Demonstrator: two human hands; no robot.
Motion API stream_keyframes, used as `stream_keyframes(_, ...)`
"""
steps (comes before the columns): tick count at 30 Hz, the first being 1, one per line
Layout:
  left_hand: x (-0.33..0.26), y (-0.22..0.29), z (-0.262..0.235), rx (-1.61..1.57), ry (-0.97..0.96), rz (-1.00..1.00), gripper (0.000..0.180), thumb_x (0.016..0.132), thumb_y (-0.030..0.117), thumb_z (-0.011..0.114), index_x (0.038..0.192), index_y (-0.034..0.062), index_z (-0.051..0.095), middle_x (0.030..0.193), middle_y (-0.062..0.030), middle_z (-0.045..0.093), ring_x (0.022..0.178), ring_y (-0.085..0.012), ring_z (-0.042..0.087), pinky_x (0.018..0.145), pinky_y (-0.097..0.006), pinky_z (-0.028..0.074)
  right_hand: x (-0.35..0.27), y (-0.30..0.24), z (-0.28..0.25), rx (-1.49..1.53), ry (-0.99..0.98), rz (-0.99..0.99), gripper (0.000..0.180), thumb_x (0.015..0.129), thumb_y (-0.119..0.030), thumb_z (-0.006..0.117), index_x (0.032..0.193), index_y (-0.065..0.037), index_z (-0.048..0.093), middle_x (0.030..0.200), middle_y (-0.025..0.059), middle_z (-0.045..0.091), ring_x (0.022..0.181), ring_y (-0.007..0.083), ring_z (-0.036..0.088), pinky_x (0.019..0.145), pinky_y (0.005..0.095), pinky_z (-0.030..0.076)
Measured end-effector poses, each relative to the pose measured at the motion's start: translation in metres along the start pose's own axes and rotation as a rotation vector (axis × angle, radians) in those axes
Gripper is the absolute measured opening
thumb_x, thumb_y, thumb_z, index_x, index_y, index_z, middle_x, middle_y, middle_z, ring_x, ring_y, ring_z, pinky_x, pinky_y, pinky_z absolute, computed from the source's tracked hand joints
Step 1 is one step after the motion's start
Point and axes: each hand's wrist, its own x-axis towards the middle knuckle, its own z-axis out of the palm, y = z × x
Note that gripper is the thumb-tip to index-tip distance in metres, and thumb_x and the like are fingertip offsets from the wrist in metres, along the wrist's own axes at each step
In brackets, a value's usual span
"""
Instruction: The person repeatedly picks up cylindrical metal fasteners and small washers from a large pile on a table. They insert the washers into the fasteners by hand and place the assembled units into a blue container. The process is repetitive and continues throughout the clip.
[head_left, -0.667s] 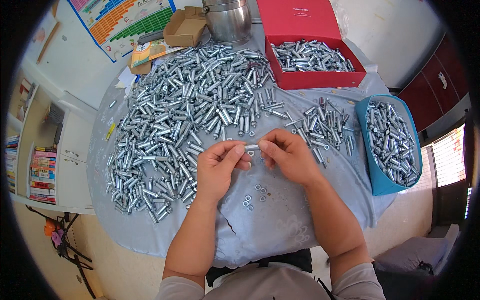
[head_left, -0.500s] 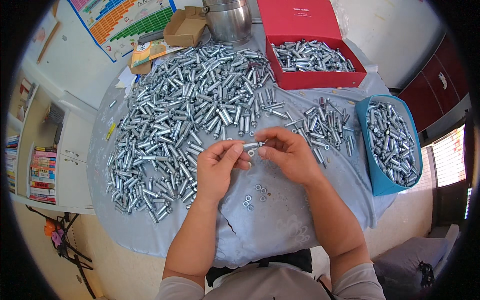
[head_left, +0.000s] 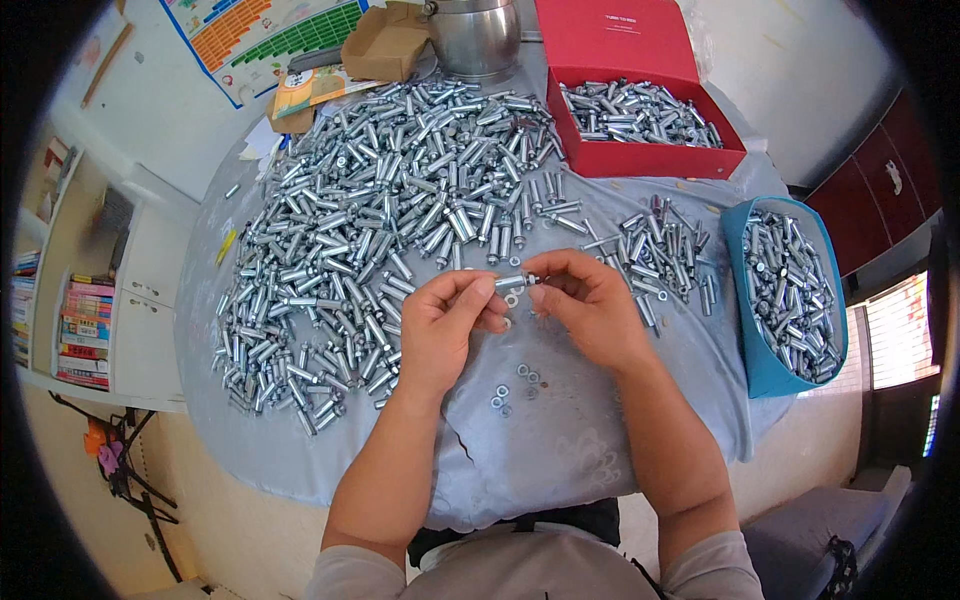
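Left fingers (head_left: 482,288) pinch a metal sleeve bolt (head_left: 510,283) at frame centre; right fingers (head_left: 540,297) sit about its right end, gripping or not: can't tell. Best handling: left pinch steady, bolt level, right fingers working only the end. Loose nuts (head_left: 523,370) lie below on the counter (head_left: 560,430); bolt pile (head_left: 350,230) spreads upper left of frame.

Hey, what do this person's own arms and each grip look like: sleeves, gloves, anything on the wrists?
The left grip and right grip are ungloved hands. The left forearm and right forearm are bare, no watch or bracelet showing. The left sleeve and right sleeve are short, plain and light grey.
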Motion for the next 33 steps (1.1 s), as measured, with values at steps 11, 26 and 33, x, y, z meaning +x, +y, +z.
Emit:
stream_keyframes(11, 0.0, -0.001, -0.001, -0.008, -0.005, 0.003, 0.021, 0.093, 0.015, 0.061, 0.102, -0.0041, 0.065, 0.081, -0.009, 0.067, 0.066, -0.0124, 0.063, 0.062, -0.025, 0.053, 0.001, -0.007, 0.0, -0.012, 0.007, 0.189, 0.018, 0.088, -0.005, 0.064, 0.106, 0.0, 0.062, 0.085, 0.0026, 0.062, 0.07, 0.0086, 0.057, 0.063, 0.0229, 0.047)
stream_keyframes(26, -0.001, 0.001, 0.001, -0.016, -0.002, 0.014, 0.022, 0.093, 0.015, 0.061, 0.102, -0.0042, 0.064, 0.081, -0.0093, 0.067, 0.066, -0.0127, 0.063, 0.062, -0.025, 0.053, 0.002, -0.003, -0.002, -0.021, -0.018, 0.18, 0.018, 0.091, -0.007, 0.061, 0.108, 0.0, 0.062, 0.085, 0.0037, 0.062, 0.07, 0.0098, 0.058, 0.064, 0.0238, 0.048)
stream_keyframes(33, 0.0, -0.002, -0.001, -0.029, -0.023, 0.022, 0.022, 0.093, 0.015, 0.061, 0.102, -0.0045, 0.064, 0.081, -0.0096, 0.067, 0.066, -0.013, 0.063, 0.062, -0.025, 0.054, 0.0, -0.005, 0.004, 0.033, 0.023, 0.075, 0.019, 0.091, -0.011, 0.063, 0.107, 0.0, 0.061, 0.083, 0.0032, 0.062, 0.068, 0.008, 0.057, 0.061, 0.0229, 0.047)
